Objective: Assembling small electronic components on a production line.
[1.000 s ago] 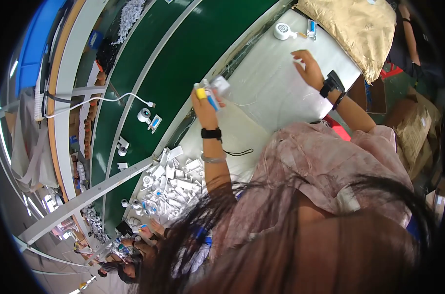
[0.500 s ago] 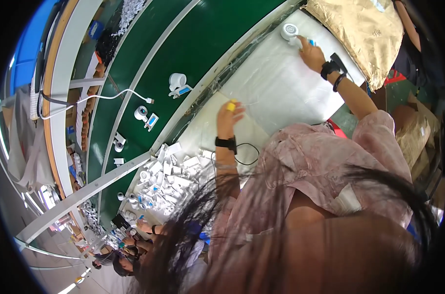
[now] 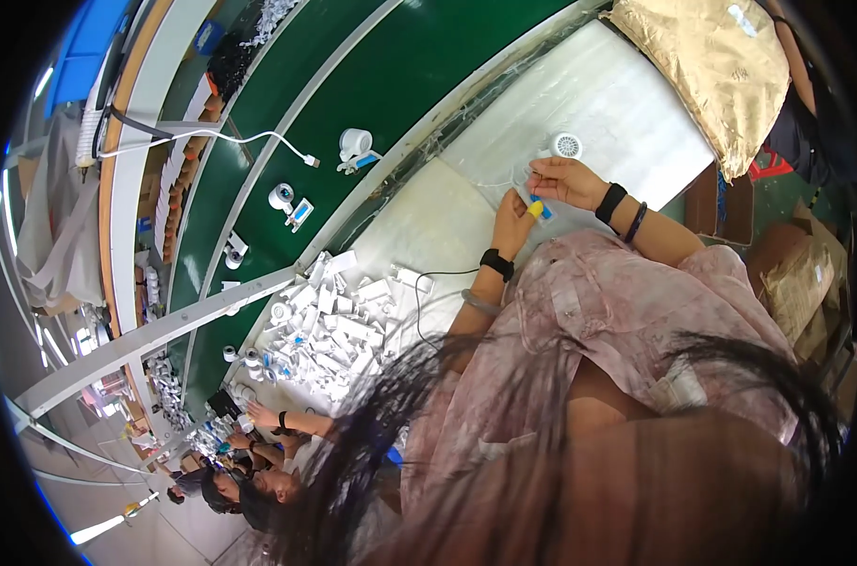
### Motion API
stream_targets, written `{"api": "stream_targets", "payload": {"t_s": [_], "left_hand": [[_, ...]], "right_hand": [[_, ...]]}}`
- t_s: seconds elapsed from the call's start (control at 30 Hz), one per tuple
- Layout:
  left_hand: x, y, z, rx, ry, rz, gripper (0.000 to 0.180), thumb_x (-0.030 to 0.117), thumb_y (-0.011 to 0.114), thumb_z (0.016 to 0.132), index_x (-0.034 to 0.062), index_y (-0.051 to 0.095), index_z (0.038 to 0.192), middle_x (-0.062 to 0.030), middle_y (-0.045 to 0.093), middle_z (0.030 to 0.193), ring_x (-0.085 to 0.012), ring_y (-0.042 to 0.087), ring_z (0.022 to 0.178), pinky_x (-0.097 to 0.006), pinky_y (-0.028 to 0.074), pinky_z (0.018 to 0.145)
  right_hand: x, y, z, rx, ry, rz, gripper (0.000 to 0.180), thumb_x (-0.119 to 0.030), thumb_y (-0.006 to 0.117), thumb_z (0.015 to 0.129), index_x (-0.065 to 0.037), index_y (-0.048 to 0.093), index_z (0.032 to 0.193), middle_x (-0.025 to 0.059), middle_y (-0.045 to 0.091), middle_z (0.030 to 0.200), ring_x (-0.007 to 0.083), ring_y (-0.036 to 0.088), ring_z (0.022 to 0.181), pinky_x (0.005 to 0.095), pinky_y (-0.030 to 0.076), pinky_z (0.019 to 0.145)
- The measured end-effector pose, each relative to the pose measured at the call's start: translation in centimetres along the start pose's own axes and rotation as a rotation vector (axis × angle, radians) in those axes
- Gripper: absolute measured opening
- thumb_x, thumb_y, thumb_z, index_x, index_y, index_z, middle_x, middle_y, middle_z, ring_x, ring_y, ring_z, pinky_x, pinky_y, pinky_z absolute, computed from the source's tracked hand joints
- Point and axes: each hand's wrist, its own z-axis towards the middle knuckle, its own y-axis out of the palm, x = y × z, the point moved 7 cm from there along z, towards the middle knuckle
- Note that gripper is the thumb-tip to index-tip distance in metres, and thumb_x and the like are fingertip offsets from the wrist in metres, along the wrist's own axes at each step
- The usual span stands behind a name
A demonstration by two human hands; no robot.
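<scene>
Over a white-covered bench, the left hand is nearly closed, its thumb in a yellow cover pressing on a small blue-and-white piece. The right hand bends its fingers close beside it — whether they grip anything is unclear — with a round white fan just beyond, and white parts heaped farther left.

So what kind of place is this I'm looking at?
Most likely a factory assembly line: a long green conveyor belt runs beside the worktable, a heap of small white parts lies on that table, and a co-worker's hand shows farther along.
</scene>
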Motion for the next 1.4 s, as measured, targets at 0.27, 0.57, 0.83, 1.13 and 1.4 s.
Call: {"api": "stream_targets", "payload": {"t_s": [0.27,0.57,0.83,1.13,1.4], "left_hand": [[0.4,-0.1,-0.6,-0.027,-0.201,-0.311,0.033,0.005,0.059,0.088,-0.0001,0.051,0.12,-0.0071,0.061,0.106,-0.0152,0.06,0.091,-0.025,0.05,0.071],[1.2,-0.2,-1.4,0.075,-0.152,-0.151,0.025,0.011,0.056,0.09,0.001,0.054,0.113,-0.0085,0.063,0.099,-0.0153,0.065,0.076,-0.027,0.053,0.059],[6.6,-0.4,-3.4,0.128,-0.024,0.406,0.024,0.005,0.049,0.084,-0.0005,0.051,0.107,-0.007,0.059,0.077,-0.0172,0.061,0.056,-0.028,0.05,0.051],[11.1,0.9,-5.5,0.133,0.073,-0.041,0.02,0.013,0.04,0.096,0.0027,0.048,0.111,-0.0068,0.058,0.075,-0.0121,0.054,0.051,-0.027,0.045,0.046],[13.4,1.2,-7.3,0.27,0.147,-0.078,0.023,0.016,0.038,0.1,0.0008,0.049,0.113,-0.0097,0.059,0.085,-0.0151,0.059,0.058,-0.028,0.049,0.047]], "right_hand": [[-0.1,0.0,-1.3,-0.054,-0.064,-0.088,0.031,-0.008,0.041,0.1,0.008,0.046,0.126,0.0203,0.059,0.114,0.0299,0.063,0.106,0.0361,0.053,0.092],[-0.4,0.4,-1.9,0.093,-0.229,-0.653,0.032,-0.009,0.05,0.096,0.004,0.053,0.125,0.0132,0.066,0.105,0.0229,0.067,0.096,0.0319,0.055,0.08],[-3.8,6.2,-5.7,0.187,-0.967,-1.639,0.015,-0.012,0.067,0.084,-0.006,0.07,0.097,0.0125,0.064,0.096,0.0308,0.062,0.088,0.0384,0.05,0.082],[-5.2,9.0,-7.5,-0.054,-1.156,-1.438,0.024,-0.004,0.065,0.084,-0.004,0.064,0.109,0.0144,0.064,0.106,0.0334,0.058,0.107,0.0405,0.048,0.092],[-7.7,11.3,-8.5,-0.244,-1.175,-1.229,0.018,0.0,0.068,0.082,-0.001,0.067,0.099,0.0123,0.066,0.095,0.025,0.063,0.09,0.0323,0.051,0.081]]}}
